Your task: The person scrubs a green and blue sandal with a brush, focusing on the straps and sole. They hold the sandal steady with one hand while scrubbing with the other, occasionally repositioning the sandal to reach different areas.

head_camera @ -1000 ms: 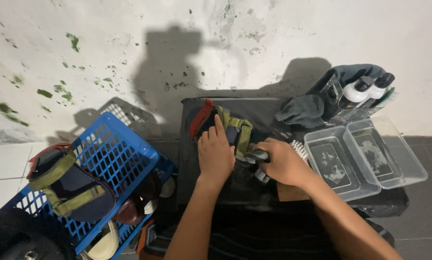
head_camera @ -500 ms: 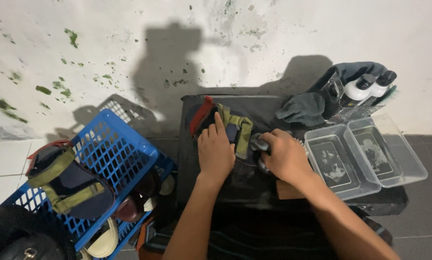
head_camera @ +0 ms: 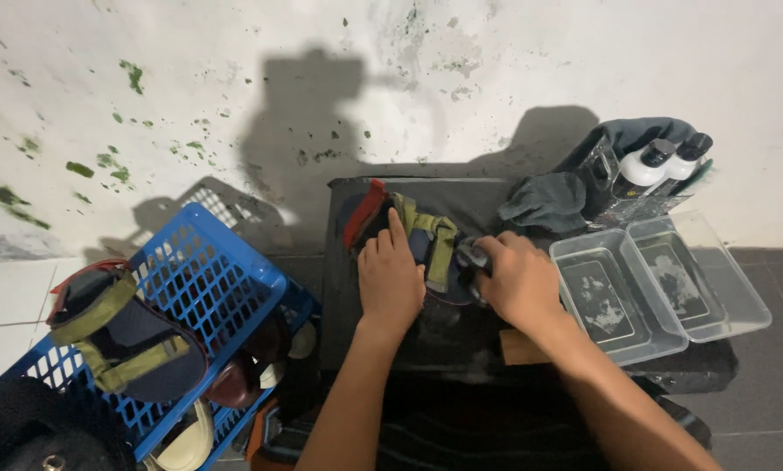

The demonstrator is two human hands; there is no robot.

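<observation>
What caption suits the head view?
Left hand steadies a sandal while right hand works a brush against it.

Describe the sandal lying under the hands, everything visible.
The sandal lies flat on the dark cloth-covered surface, toe toward the wall. It has a dark navy footbed, a red edge on its left side and olive-green fabric straps. The left hand presses flat on it. The right hand holds a dark brush against its right side. Its heel end is hidden.

Basket (head_camera: 226, 288) left of sandal (head_camera: 409, 231); trays (head_camera: 662, 283) to its right.
</observation>
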